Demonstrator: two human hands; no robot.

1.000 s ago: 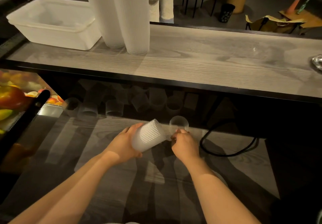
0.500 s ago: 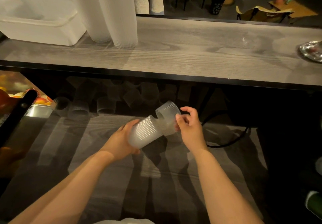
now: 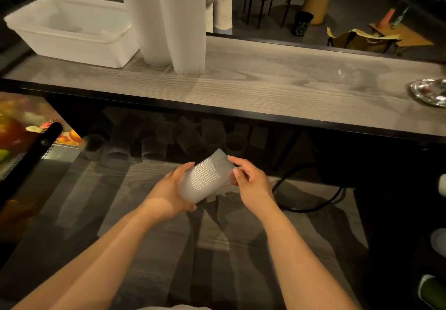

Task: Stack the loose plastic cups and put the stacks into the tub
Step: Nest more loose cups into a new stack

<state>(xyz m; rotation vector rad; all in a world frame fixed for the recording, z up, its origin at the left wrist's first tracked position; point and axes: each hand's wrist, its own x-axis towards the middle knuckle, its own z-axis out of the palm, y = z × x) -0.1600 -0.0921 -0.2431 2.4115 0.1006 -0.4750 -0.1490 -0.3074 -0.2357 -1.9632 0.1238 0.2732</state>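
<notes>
Fruit (image 3: pixel 14 138), red, orange and green and blurred, shows at the far left edge behind a perforated metal panel (image 3: pixel 12 164) crossed by a black bar (image 3: pixel 36 150). Above it, on a raised shelf of grey wood grain (image 3: pixel 265 87), sits a white translucent rectangular tub (image 3: pixel 72 36) with rounded corners and a thick rim. Just right of the tub stand two tall stacks of ribbed white plastic cups (image 3: pixel 169 20), their tops cut off by the frame.

Under the shelf, in deep shadow, a row of loose ribbed cups (image 3: pixel 115 152) lies and stands on the lower striped surface; their number and exact poses are hard to make out.

In the centre, the left hand (image 3: pixel 169 191) curls its fingers around a short nested stack of ribbed translucent cups (image 3: pixel 205 179), tilted with one end pointing up and right. The right hand (image 3: pixel 251 179) pinches the upper-right end of that same stack between thumb and fingertips. How many cups it holds cannot be told.

Right of the hands, a black cable (image 3: pixel 313 208) loops across the surface. At the far right of the shelf rests a shiny metal dish (image 3: pixel 429 91), partly cut off. Below it, pale rounded objects at the frame edge are too cropped to identify.
</notes>
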